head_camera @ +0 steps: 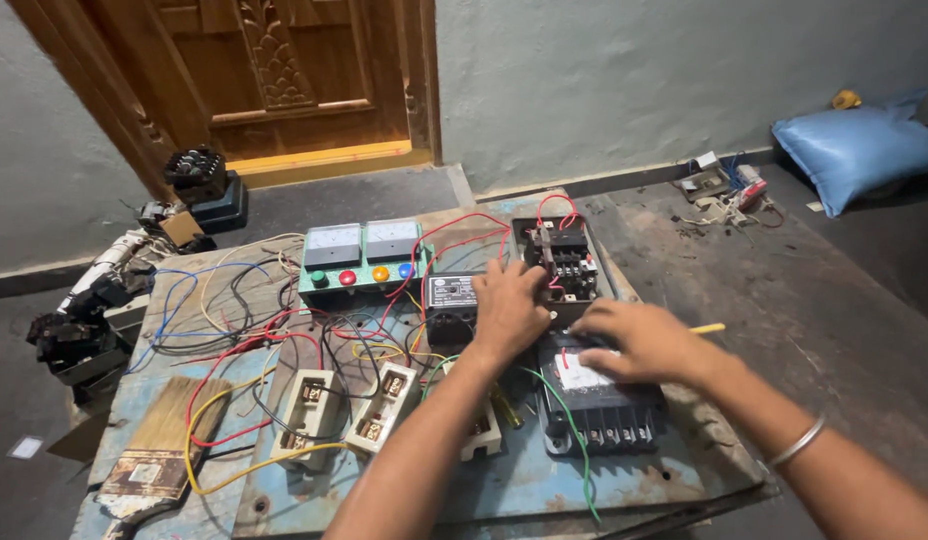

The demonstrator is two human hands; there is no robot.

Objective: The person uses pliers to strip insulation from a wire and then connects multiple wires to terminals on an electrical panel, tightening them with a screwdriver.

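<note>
Floor, far left: spare black contactors [72, 340] lay piled off the bench [624, 480], near but out of the working area.
Brush: a flat paintbrush [164, 440] lay at the bench's left edge, bristles toward the person, well apart from both hands.
Loose wiring: red, yellow, blue and black leads [224, 330] sprawled across the left half, not bundled, ends running toward the meter panel.
Fuse holders: white ceramic fuse carriers [346, 408] sat side by side near the front, tops facing up so the terminals showed.
Meter panel: green box [362, 265] with two meters and coloured push buttons stood at the back, faces tilted toward the person, readable from the working position.
Left hand: left hand [506, 310] lay palm down at the junction of the small black relay block [450, 308] and the contactor [567, 262]; fingers spread and pressing, not clenched on anything, likely steadying the parts.
Right hand: right hand [639, 342] rested flat on the black starter unit [596, 400], fingers extended over its white label, holding it down rather than gripping.
Screwdriver: yellow handle tip [708, 328] poked out beyond the right hand; whether it was gripped, cannot tell.
Far right: blue sack [854, 145] lay on the floor by the wall.
</note>
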